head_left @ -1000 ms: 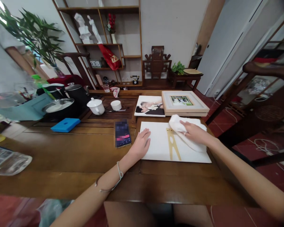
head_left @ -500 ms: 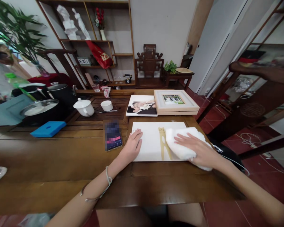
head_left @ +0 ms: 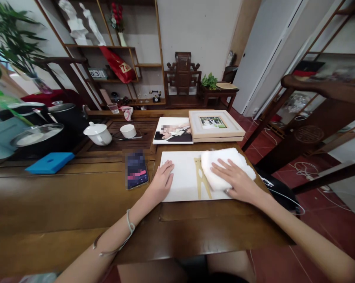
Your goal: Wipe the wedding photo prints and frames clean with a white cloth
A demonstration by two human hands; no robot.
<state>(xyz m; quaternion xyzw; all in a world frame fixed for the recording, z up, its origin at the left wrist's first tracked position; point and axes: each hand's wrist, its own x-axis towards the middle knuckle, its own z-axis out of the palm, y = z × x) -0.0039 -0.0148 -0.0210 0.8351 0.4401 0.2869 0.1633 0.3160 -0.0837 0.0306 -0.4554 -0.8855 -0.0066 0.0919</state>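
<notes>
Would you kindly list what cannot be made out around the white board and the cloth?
Head view: the cloth and right hand hide part of the white board.
Head view: the phone screen is blurred.
Head view: the photo print is partly blurred.
Head view: the framed picture is too small to read.

1 head-worn camera, forward and downward, close above the table (head_left: 62,196), shelf wall (head_left: 130,59) farther ahead.

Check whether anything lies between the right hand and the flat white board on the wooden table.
Yes: a folded white cloth lies under the right hand, whose fingers are spread flat on it, keeping the palm off the flat white board. The left hand rests bare on the board's left edge, with nothing between.
</notes>
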